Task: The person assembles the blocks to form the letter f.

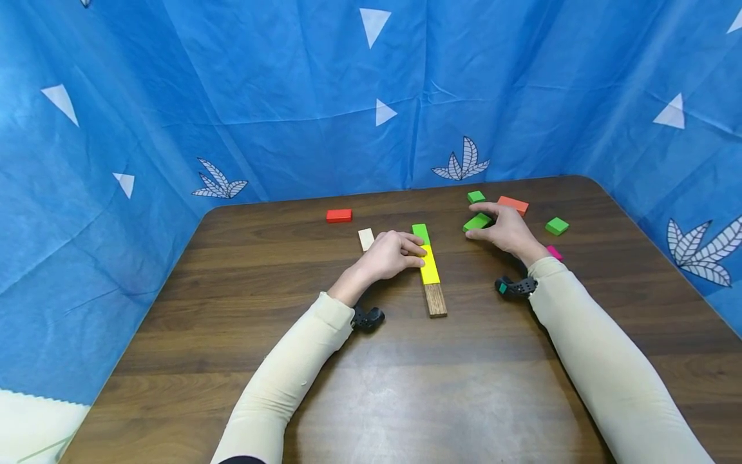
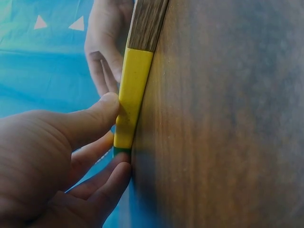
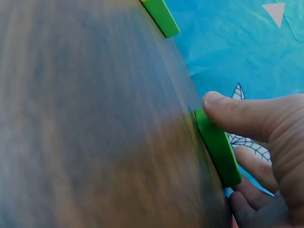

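A straight row on the table joins a green block (image 1: 420, 232), a yellow block (image 1: 429, 267) and a brown wood-grain block (image 1: 435, 301) end to end. My left hand (image 1: 391, 256) is at the row's left side. Its thumb touches the yellow block (image 2: 133, 95) in the left wrist view, and its other fingertips are by the green end. Thumb and fingers of my right hand (image 1: 505, 230) are spread around another green block (image 1: 476, 222). In the right wrist view the thumb overlaps one end of that green block (image 3: 218, 147); whether it touches is unclear.
A red block (image 1: 339, 216) lies far left, and a whitish block (image 1: 366, 238) is partly hidden behind my left hand. Near my right hand are an orange block (image 1: 513, 205), two small green blocks (image 1: 476, 196) (image 1: 557, 225) and a pink block (image 1: 554, 252). A blue curtain (image 1: 324, 96) backs the table.
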`<state>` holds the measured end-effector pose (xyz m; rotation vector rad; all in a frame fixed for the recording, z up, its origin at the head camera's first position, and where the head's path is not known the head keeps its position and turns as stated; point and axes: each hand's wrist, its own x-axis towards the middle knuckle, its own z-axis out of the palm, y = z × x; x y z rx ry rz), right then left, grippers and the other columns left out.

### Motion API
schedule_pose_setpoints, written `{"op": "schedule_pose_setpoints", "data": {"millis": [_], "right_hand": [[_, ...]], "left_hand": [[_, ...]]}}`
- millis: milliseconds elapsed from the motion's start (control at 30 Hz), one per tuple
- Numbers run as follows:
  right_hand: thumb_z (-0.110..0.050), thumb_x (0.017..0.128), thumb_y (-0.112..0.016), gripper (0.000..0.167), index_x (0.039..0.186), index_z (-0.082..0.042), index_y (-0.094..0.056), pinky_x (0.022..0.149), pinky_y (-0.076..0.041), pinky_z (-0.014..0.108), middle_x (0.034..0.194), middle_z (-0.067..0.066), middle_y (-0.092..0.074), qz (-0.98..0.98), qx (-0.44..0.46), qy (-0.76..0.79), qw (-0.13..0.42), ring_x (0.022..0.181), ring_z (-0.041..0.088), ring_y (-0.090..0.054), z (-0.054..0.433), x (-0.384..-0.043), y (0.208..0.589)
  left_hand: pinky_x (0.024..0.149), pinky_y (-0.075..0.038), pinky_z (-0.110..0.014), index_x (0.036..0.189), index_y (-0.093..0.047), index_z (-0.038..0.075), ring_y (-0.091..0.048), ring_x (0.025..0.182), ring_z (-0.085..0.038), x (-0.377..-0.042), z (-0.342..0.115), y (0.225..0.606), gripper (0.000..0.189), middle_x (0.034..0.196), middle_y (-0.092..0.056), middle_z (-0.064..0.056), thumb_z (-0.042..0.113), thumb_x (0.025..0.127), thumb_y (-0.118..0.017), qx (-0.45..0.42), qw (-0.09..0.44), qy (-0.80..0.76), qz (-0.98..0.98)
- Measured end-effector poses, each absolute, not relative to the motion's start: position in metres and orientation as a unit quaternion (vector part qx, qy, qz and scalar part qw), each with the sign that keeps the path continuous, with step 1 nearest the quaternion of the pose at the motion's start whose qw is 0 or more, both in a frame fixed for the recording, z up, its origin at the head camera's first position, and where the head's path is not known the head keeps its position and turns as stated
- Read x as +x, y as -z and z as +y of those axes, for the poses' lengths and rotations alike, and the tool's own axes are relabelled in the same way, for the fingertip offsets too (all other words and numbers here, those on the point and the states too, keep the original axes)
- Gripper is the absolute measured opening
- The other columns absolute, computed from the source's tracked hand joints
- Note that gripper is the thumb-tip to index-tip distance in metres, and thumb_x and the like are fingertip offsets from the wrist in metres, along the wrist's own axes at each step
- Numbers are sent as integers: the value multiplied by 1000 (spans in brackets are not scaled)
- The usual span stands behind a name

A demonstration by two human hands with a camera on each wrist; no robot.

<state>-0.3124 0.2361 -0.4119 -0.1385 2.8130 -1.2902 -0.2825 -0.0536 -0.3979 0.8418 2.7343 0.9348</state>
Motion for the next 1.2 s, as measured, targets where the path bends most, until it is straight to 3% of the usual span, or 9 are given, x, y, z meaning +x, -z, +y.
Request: {"op": "schedule_pose_setpoints", "data": {"millis": [233,600,833,1033,1200], "right_hand": [[-22,88,-84,74,152,-9,-50,114,-41,58,154,23,-47,919,-54,390,28,132,39,-47,239,-314,411],[-31,89,-83,76,152,-6,-50,106,-45,57,142,25,-53,931,-41,361,45,120,40,-50,241,-314,410],[-39,88,-83,70,145,-6,-58,103,-47,57,139,23,-52,936,-35,348,51,119,41,-48,241,-312,410],[-32,92,-79,58,141,-5,-62,100,-48,57,136,23,-57,939,-40,338,41,119,41,-52,242,-312,411],[-29,94,-78,51,138,-6,-66,90,-49,50,129,22,-62,941,-52,332,31,107,36,-53,243,-312,412]], "left_hand": [[98,-56,-28,116,-81,17,-64,128,-16,-283,-55,397,26,136,-70,2,25,91,-81,275,66,-316,905],[98,-56,-27,116,-81,16,-65,127,-15,-283,-54,399,27,135,-70,2,24,91,-81,274,66,-324,903],[99,-55,-28,117,-81,16,-63,130,-16,-282,-54,399,27,135,-70,1,24,91,-81,278,64,-320,903],[100,-55,-30,116,-81,16,-63,130,-16,-281,-54,399,26,135,-70,1,24,91,-81,282,60,-317,903],[100,-55,-30,116,-81,16,-63,130,-17,-281,-54,399,26,135,-70,1,24,91,-81,280,61,-319,903]]}}
